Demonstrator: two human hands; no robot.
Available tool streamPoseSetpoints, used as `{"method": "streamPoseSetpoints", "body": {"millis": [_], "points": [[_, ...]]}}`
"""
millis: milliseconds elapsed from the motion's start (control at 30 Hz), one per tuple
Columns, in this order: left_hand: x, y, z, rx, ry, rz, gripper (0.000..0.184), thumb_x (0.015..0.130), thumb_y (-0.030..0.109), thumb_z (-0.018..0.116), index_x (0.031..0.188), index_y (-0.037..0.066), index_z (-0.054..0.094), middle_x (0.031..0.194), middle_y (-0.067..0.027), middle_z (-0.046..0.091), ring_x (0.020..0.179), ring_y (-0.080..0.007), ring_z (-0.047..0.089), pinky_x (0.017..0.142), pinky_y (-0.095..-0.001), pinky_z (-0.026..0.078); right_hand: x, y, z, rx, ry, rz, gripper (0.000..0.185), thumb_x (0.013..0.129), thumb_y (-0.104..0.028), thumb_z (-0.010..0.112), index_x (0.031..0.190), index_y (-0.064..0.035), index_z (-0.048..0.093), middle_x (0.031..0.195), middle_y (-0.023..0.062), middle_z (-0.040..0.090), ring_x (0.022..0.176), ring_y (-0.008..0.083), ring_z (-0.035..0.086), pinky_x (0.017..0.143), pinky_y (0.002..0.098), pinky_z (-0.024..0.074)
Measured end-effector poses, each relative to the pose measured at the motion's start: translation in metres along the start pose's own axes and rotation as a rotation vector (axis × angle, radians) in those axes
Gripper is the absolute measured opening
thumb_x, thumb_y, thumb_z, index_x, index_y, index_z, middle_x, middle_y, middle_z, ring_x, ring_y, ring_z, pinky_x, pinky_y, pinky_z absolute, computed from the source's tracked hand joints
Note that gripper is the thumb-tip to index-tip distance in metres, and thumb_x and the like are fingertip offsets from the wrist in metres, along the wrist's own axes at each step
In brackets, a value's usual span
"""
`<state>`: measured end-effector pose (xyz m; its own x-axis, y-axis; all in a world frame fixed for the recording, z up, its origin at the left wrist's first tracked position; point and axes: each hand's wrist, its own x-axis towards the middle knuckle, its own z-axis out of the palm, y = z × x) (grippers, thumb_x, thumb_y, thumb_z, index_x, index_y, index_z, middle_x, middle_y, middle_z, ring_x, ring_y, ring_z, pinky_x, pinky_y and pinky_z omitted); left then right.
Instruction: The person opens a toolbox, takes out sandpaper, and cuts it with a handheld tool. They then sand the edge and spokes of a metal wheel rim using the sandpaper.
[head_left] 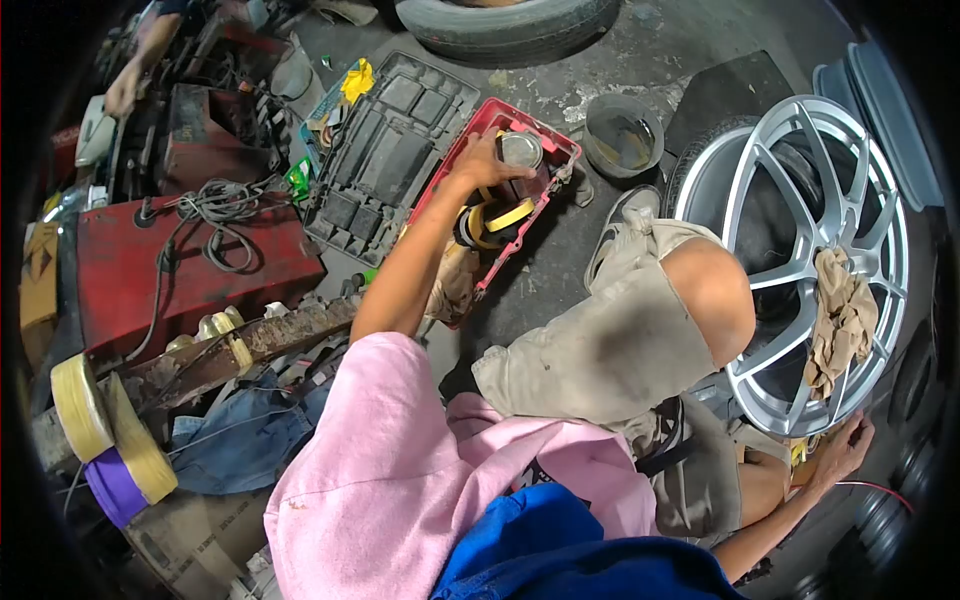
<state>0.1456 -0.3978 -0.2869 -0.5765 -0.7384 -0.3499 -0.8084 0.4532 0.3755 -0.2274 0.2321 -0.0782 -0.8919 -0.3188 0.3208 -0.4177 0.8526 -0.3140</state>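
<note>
Looking down, where is the left hand?

Inside the red toolbox, its fingers bent beside a round can, the thumb lying at the can's near side. Whether they grip it, I cannot tell. A yellow-edged roll sits just below.

And the right hand?

At the lower edge of the silver wheel, fingers slightly bent, palm turned mostly out of sight. They look close to touching the rim; a firm hold cannot be made out.

How far along do things look?

Hard to judge. The spokes look bare except where a crumpled brown sheet lies loosely across them. Nothing shows how much is finished or left. The wheel overlaps a tyred wheel, beside the person's bare knee.

Any brands or labels?

None I can read. The cardboard box at lower left carries printing, too small to make out. Near it, the yellow roll and the purple-sided roll show no legible words.

Anyone else?

Another person's hand, at upper left, well apart.
</note>
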Motion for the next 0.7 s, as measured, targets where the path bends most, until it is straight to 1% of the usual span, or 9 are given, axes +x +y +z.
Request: {"method": "streamPoseSetpoints", "body": {"millis": [100, 167, 200, 233, 300, 367, 467, 500, 700], "points": [[0.006, 0.010, 0.020, -0.098, 0.026, -0.072, 0.128, 0.054, 0.064, 0.091, 0.151, -0.002, 0.038, 0.152, -0.0257, 0.043, 0.135, -0.0426, 0.049, 0.111, -0.0469, 0.043, 0.000, 0.011, -0.003, -0.029, -0.026, -0.065, 0.033, 0.104, -0.028, 0.060, 0.110, 0.0045, 0.062, 0.093, 0.0118, 0.063, 0.084, 0.0187, 0.054, 0.080, 0.0326, 0.0483], [0.004, 0.016, 0.019, -0.151, 0.070, -0.131, 0.124, 0.055, 0.059, 0.092, 0.153, 0.005, 0.037, 0.147, -0.0246, 0.048, 0.139, -0.0378, 0.046, 0.113, -0.0473, 0.042, 0.000, 0.003, -0.001, 0.000, -0.046, 0.053, 0.032, 0.104, -0.027, 0.060, 0.110, 0.0045, 0.062, 0.092, 0.0107, 0.062, 0.084, 0.0178, 0.053, 0.080, 0.0315, 0.0479], [-0.007, 0.024, 0.010, -0.130, 0.121, -0.110, 0.117, 0.055, 0.055, 0.093, 0.148, 0.003, 0.044, 0.138, -0.0234, 0.055, 0.134, -0.0374, 0.051, 0.110, -0.0449, 0.044, -0.002, -0.013, 0.000, 0.040, 0.025, -0.008, 0.033, 0.104, -0.027, 0.061, 0.096, 0.0047, 0.058, 0.082, 0.0078, 0.056, 0.075, 0.0162, 0.048, 0.069, 0.0308, 0.0438], [-0.011, 0.024, -0.002, -0.130, 0.121, -0.095, 0.117, 0.055, 0.055, 0.093, 0.148, 0.003, 0.044, 0.138, -0.0234, 0.055, 0.134, -0.0374, 0.051, 0.110, -0.0449, 0.044, -0.001, -0.013, 0.000, 0.037, 0.036, 0.000, 0.033, 0.104, -0.027, 0.061, 0.096, 0.0047, 0.058, 0.082, 0.0078, 0.056, 0.075, 0.0162, 0.048, 0.069, 0.0308, 0.0438], [-0.022, 0.024, -0.032, -0.243, 0.234, 0.080, 0.111, 0.057, 0.053, 0.093, 0.144, -0.001, 0.049, 0.134, -0.0239, 0.059, 0.128, -0.0358, 0.057, 0.108, -0.0424, 0.045, -0.003, -0.010, -0.002, 0.073, 0.028, -0.011, 0.033, 0.103, -0.027, 0.061, 0.098, 0.0047, 0.059, 0.082, 0.0085, 0.056, 0.075, 0.0175, 0.048, 0.071, 0.0328, 0.0446], [-0.044, 0.040, -0.079, -0.301, 0.397, 0.086, 0.104, 0.057, 0.054, 0.094, 0.136, 0.000, 0.055, 0.128, -0.0250, 0.061, 0.125, -0.0367, 0.058, 0.105, -0.0413, 0.047, -0.003, -0.010, -0.003, 0.063, 0.036, -0.001, 0.032, 0.104, -0.027, 0.061, 0.099, 0.0047, 0.060, 0.083, 0.0091, 0.057, 0.076, 0.0183, 0.049, 0.072, 0.0335, 0.0450], [-0.045, 0.055, -0.142, -0.374, 0.514, 0.228, 0.107, 0.062, 0.054, 0.092, 0.138, -0.008, 0.050, 0.135, -0.0279, 0.057, 0.125, -0.0370, 0.058, 0.107, -0.0411, 0.046, 0.008, -0.015, 0.003, 0.081, 0.048, 0.068, 0.033, 0.104, -0.028, 0.060, 0.101, 0.0048, 0.061, 0.086, 0.0103, 0.060, 0.078, 0.0190, 0.051, 0.075, 0.0334, 0.0461], [-0.040, 0.064, -0.156, -0.298, 0.572, 0.274, 0.105, 0.065, 0.046, 0.094, 0.141, -0.010, 0.046, 0.134, -0.0265, 0.058, 0.125, -0.0321, 0.058, 0.108, -0.0395, 0.046, 0.010, -0.016, 0.004, 0.085, 0.053, 0.067, 0.033, 0.104, -0.028, 0.060, 0.101, 0.0048, 0.061, 0.086, 0.0103, 0.060, 0.078, 0.0190, 0.051, 0.075, 0.0334, 0.0461], [0.055, 0.100, -0.116, -0.185, 0.661, 0.312, 0.111, 0.059, 0.054, 0.093, 0.140, -0.005, 0.047, 0.134, -0.0269, 0.056, 0.123, -0.0371, 0.058, 0.106, -0.0439, 0.047, 0.007, -0.022, 0.000, 0.066, 0.070, -0.004, 0.031, 0.104, -0.026, 0.059, 0.095, 0.0039, 0.058, 0.081, 0.0088, 0.055, 0.076, 0.0170, 0.048, 0.072, 0.0326, 0.0445]]}}
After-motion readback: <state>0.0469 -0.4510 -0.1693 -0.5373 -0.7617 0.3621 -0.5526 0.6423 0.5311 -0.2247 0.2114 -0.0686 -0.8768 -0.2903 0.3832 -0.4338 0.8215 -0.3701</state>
